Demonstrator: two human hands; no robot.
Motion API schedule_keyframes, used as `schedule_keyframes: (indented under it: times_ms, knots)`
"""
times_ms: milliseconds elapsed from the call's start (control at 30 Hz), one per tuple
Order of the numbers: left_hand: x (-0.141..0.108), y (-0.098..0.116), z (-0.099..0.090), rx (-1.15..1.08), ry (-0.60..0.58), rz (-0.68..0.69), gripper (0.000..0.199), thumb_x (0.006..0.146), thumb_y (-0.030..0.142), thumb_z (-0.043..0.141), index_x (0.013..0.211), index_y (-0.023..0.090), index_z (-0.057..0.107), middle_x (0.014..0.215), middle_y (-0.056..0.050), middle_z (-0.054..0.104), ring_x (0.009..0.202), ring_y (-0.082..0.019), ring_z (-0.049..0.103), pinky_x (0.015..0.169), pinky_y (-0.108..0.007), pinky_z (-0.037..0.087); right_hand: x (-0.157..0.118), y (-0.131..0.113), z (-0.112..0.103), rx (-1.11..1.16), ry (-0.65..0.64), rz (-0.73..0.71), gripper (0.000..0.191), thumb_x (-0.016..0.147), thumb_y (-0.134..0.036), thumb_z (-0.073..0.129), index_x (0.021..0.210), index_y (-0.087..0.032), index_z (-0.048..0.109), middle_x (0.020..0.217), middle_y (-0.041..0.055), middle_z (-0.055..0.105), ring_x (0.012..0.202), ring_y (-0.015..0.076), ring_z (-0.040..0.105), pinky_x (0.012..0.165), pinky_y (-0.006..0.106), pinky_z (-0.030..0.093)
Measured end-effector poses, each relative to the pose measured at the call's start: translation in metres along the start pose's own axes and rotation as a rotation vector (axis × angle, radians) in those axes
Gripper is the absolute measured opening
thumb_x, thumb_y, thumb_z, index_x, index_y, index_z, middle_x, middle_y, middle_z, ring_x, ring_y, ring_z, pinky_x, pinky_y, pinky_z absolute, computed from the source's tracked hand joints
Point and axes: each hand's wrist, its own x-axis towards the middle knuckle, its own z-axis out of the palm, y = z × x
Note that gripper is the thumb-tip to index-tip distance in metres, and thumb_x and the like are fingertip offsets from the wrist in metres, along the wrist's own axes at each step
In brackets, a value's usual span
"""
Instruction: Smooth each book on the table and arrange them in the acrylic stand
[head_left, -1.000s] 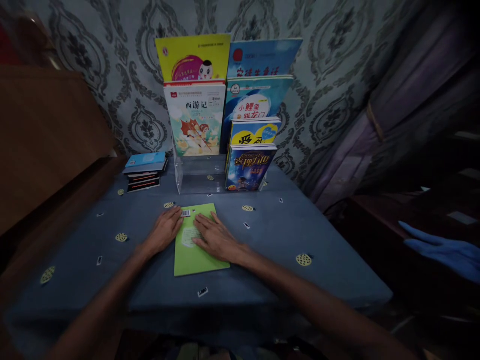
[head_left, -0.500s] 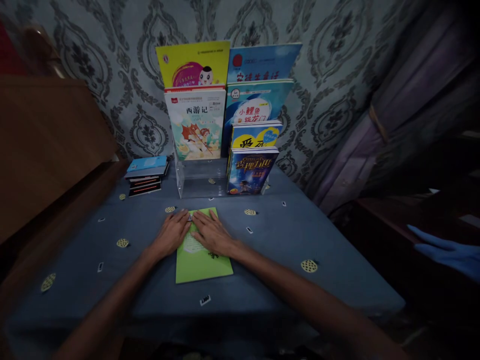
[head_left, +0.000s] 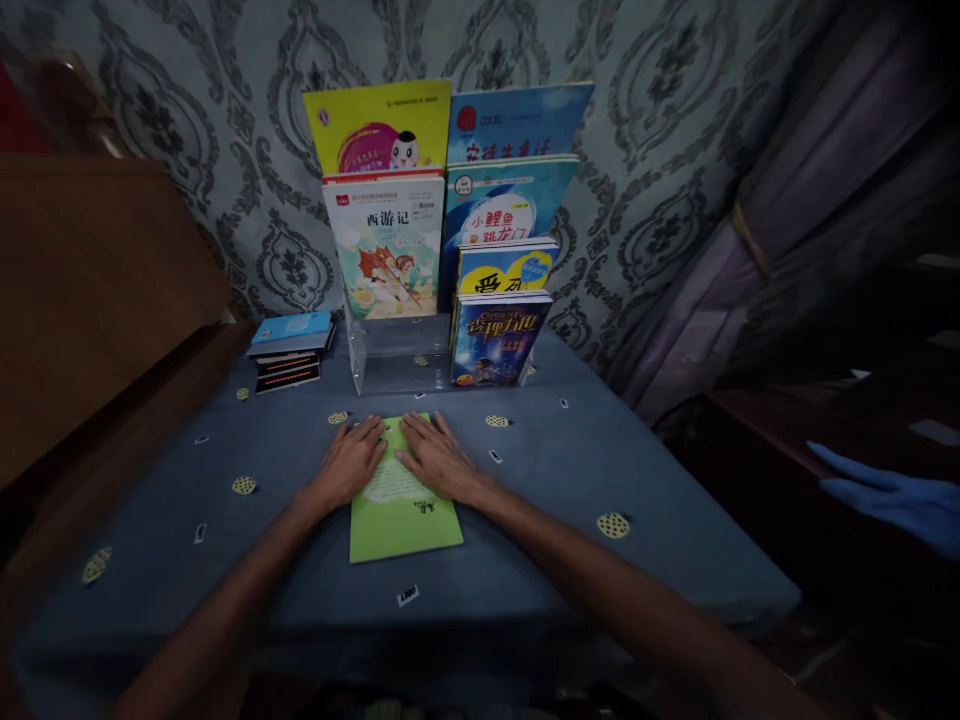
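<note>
Item, lower centre of the frame: one green book (head_left: 405, 535), flat on the table, printed face up; my left hand (head_left: 349, 465) lies over its upper left edge, my right hand (head_left: 439, 460) over its upper right; both spread flat, fingers long, gripping nothing; change noted from my remote seat: the right hand, a second ago across the cover's middle, now rests higher and further right, baring the dark print low on the cover; I judge the book pressed down rather than held.

Surface: blue-grey tablecloth (head_left: 540, 540), printed with yellow fruit and small labels; upper centre, one clear stand (head_left: 397, 375) bearing upright books (head_left: 386, 260) in two columns; left of it, one stack of books (head_left: 292, 330).

Room: patterned wallpaper (head_left: 660, 130) behind; tied purple curtain (head_left: 690, 290), upper right; brown panel (head_left: 97, 300), left; one blue glove (head_left: 892, 495), right edge, whether worn I cannot tell.
</note>
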Motion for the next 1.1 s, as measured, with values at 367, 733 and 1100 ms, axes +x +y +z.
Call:
schedule_keyframes:
  times_ms: [367, 733, 1100]
  knots:
    - [0.016, 0.020, -0.007, -0.047, -0.103, 0.016, 0.048, 0.104, 0.034, 0.029, 0.145, 0.016, 0.048, 0.154, -0.013, 0.047, 0.146, -0.025, 0.040, 0.120, -0.053, 0.029, -0.012, 0.024, 0.001, 0.043, 0.028, 0.053, 0.054, 0.101, -0.034, 0.041, 0.148, -0.007, 0.044, 0.156, 0.0206, 0.041, 0.150, 0.0274, 0.032, 0.124, 0.053, 0.019]
    - [0.043, 0.036, 0.002, -0.127, -0.144, 0.152, 0.051, 0.105, 0.036, 0.025, 0.149, 0.016, 0.042, 0.158, -0.012, 0.041, 0.149, -0.023, 0.035, 0.121, -0.050, 0.027, -0.028, 0.031, -0.001, 0.111, 0.039, -0.003, 0.059, 0.099, -0.032, 0.042, 0.153, -0.007, 0.037, 0.157, 0.0209, 0.040, 0.149, 0.0268, 0.034, 0.123, 0.053, 0.025]
    - [0.043, 0.038, -0.002, -0.174, -0.174, 0.201, 0.054, 0.106, 0.041, 0.022, 0.150, 0.018, 0.043, 0.158, -0.009, 0.040, 0.149, -0.021, 0.034, 0.122, -0.046, 0.024, -0.050, 0.027, -0.005, 0.130, 0.024, -0.046, 0.054, 0.101, -0.034, 0.043, 0.150, -0.011, 0.043, 0.157, 0.0189, 0.041, 0.149, 0.0262, 0.034, 0.123, 0.053, 0.024]
